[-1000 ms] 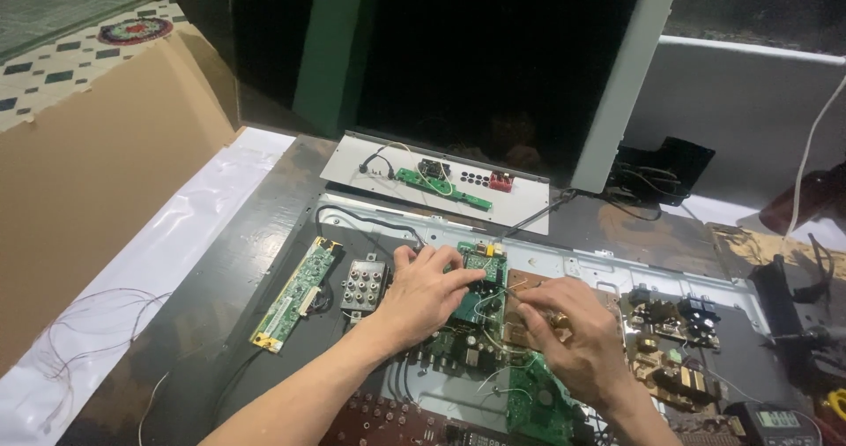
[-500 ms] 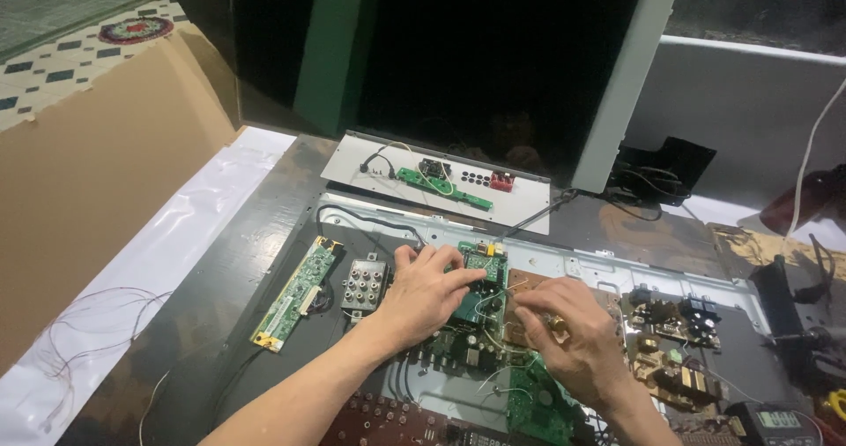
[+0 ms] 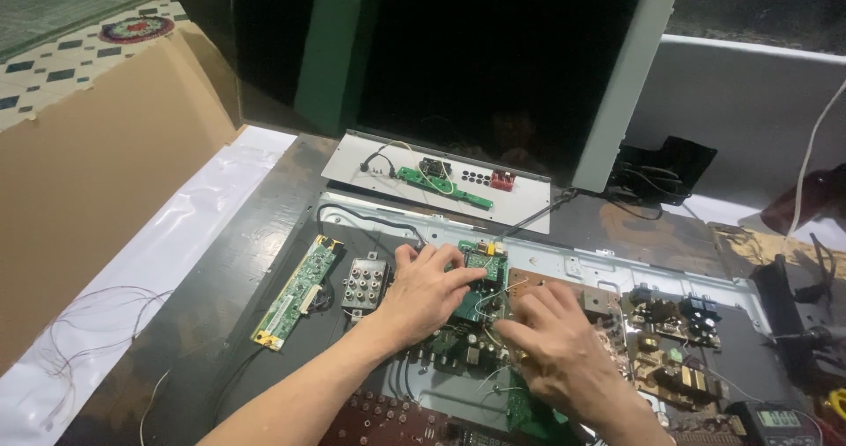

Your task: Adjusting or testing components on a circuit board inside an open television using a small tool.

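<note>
The right hand [image 3: 560, 345] has slid slightly left, closer to the small green circuit board [image 3: 483, 265], its fingers now bunched beside the board's lower edge.

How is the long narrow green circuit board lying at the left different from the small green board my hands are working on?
The long green board is a slim strip lying alone and untouched on the dark work surface, angled diagonally. The small green board is squarish, sits among other parts in the metal chassis, has thin wires on it, and is pressed by the left hand while the right hand works beside it. Both are green circuit boards.
</note>
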